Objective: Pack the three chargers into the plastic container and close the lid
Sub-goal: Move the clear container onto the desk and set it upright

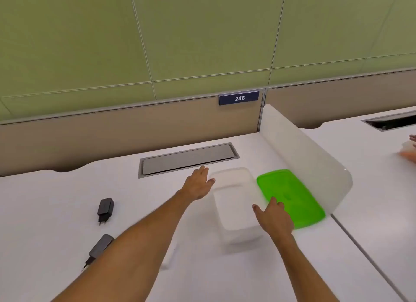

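Left hand (199, 184) and right hand (274, 218), fingers spread and grasping nothing, flank the open plastic container (234, 202) on the desk (56, 211); right fingertips overlap the green lid (292, 193). Two black chargers (105, 208) lie left.

White desk (56, 211) all round. At nine o'clock a black charger (105, 208), and at eight o'clock a second charger (100, 246), dark grey-black. Centre frame, the plastic container (234, 202) shows clear, milky white. At three o'clock of it, the lid (290, 193) is bright lime green. Twelve o'clock: a navy plate (239, 98) with white "248", on a tan partition (112, 130) below pale green wall panels (180, 31).
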The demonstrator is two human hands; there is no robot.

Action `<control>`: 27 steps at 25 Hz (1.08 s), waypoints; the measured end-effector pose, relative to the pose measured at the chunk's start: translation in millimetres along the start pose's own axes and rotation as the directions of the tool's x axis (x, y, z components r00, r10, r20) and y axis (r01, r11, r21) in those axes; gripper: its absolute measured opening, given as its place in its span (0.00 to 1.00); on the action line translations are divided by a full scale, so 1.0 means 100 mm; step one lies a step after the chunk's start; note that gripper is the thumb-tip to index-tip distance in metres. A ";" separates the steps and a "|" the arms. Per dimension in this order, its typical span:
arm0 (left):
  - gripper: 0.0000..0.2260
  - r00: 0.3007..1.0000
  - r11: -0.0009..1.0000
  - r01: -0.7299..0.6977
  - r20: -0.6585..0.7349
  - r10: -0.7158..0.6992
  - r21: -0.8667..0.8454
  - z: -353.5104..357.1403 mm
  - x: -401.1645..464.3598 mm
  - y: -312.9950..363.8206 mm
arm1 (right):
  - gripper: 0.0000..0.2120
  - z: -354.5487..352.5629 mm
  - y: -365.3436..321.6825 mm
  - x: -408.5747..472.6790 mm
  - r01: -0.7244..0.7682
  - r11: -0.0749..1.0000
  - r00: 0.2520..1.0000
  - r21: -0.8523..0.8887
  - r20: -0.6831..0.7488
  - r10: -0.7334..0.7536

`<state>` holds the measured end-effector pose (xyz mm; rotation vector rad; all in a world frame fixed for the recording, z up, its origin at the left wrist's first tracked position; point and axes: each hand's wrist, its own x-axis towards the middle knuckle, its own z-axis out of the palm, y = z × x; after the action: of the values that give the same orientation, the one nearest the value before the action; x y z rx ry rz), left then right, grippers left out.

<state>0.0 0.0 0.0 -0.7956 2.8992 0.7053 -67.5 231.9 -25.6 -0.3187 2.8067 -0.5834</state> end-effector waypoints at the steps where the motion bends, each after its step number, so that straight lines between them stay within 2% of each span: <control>1: 0.26 1.000 1.000 0.016 0.017 -0.016 -0.008 0.02 0.04 0.01 | 0.34 0.00 0.01 0.01 -0.051 0.998 0.999 0.025 0.018 0.051; 4: 0.27 0.995 0.998 0.056 0.082 -0.055 -0.014 0.03 0.13 0.02 | 0.34 0.06 0.07 0.03 -0.140 0.984 0.988 0.108 0.076 0.132; 10: 0.29 0.978 0.989 0.115 0.187 -0.095 -0.098 0.15 0.33 0.04 | 0.33 0.22 0.11 0.08 -0.221 0.905 0.973 0.364 0.143 0.180; 15: 0.30 0.961 0.942 0.197 0.245 -0.130 -0.272 0.18 0.44 0.05 | 0.31 0.30 0.09 0.11 -0.262 0.853 0.965 0.452 0.127 0.230; 19: 0.28 0.964 0.867 0.253 0.189 -0.188 -0.430 0.11 0.48 0.01 | 0.31 0.33 0.00 0.16 -0.232 0.870 0.972 0.435 0.074 0.222; 22: 0.19 0.961 0.800 0.273 0.107 -0.256 -0.534 -0.02 0.50 -0.09 | 0.30 0.30 -0.17 0.22 -0.163 0.890 0.984 0.426 0.010 0.175; 24: 0.12 0.943 0.712 0.281 0.048 -0.329 -0.644 -0.12 0.48 -0.20 | 0.27 0.29 -0.32 0.28 -0.106 0.907 0.991 0.409 -0.027 0.128; 27: 0.12 0.893 0.632 0.316 -0.002 -0.450 -0.708 -0.31 0.40 -0.45 | 0.22 0.27 -0.60 0.40 -0.024 0.930 0.998 0.367 -0.045 0.044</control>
<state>-9.9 -66.5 2.0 -1.5593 2.3837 1.7753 -87.8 157.9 -33.2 -0.1800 2.6677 -1.1008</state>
